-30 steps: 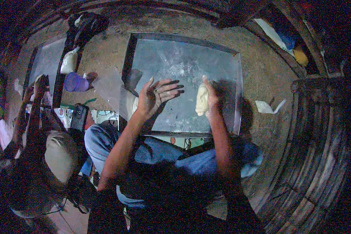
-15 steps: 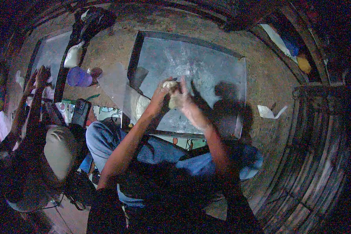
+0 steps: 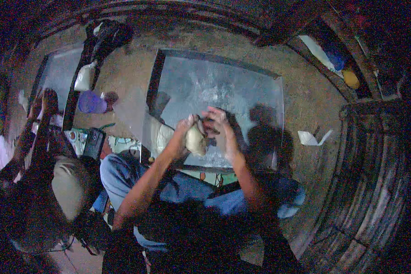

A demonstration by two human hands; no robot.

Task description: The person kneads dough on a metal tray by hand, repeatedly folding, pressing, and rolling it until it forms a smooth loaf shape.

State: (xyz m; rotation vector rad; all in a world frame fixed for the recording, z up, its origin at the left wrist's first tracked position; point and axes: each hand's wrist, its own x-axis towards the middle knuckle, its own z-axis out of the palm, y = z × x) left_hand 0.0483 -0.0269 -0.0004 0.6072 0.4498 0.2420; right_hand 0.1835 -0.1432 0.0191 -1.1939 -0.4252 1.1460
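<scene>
A pale, soft lump of dough [image 3: 196,140] hangs from my left hand [image 3: 181,131], whose fingers are wrapped round its upper end. Close on its right is my right hand [image 3: 220,124], fingers spread and slightly curled, apart from the dough as far as the blur shows. Both hands are above a grey, rimmed metal tray [image 3: 180,82] dusted with white powder. Beside my left forearm, a pale mass [image 3: 163,136] lies at the tray's left edge, next to a translucent plastic sheet [image 3: 134,112].
At the left a co-worker's hands [image 3: 45,102] are over a second tray [image 3: 61,64]. Between the trays stand a purple cup [image 3: 90,102], a white bag [image 3: 84,77] and a black plastic bag [image 3: 112,36]. A phone [image 3: 94,142] lies nearer. A white scrap [image 3: 311,138] lies right, before slatted wood [image 3: 365,182].
My hands have drawn apart. The dough now hangs longer and lower from my left hand, and my right hand has opened away from it. The whole view has shifted slightly.
</scene>
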